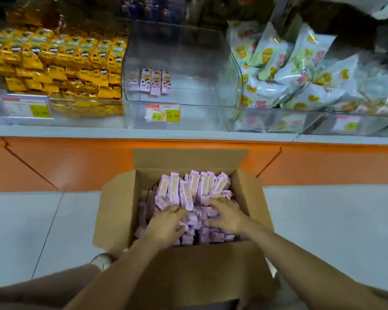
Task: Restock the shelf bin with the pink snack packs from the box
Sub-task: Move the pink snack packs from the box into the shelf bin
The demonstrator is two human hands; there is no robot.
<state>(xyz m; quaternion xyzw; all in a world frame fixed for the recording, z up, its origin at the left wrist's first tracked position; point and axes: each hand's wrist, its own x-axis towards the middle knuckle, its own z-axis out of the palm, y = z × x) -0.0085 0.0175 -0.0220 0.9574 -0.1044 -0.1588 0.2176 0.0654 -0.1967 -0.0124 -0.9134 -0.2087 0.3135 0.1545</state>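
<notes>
Yellow packs (pixel 58 63) were stacked at the upper left and green-white bags (pixel 300 70) at the upper right. Between them the clear shelf bin (pixel 188 48) was seen, with only a few pink packs (pixel 155 81) in it. Low in the frame's centre, the open box (pixel 188 271) was filled with pink snack packs (pixel 195 189). The left hand (pixel 166 222) was curled in among them; whether any was gripped could not be told. The right hand (pixel 227 214) was laid on them, fingers spread.
</notes>
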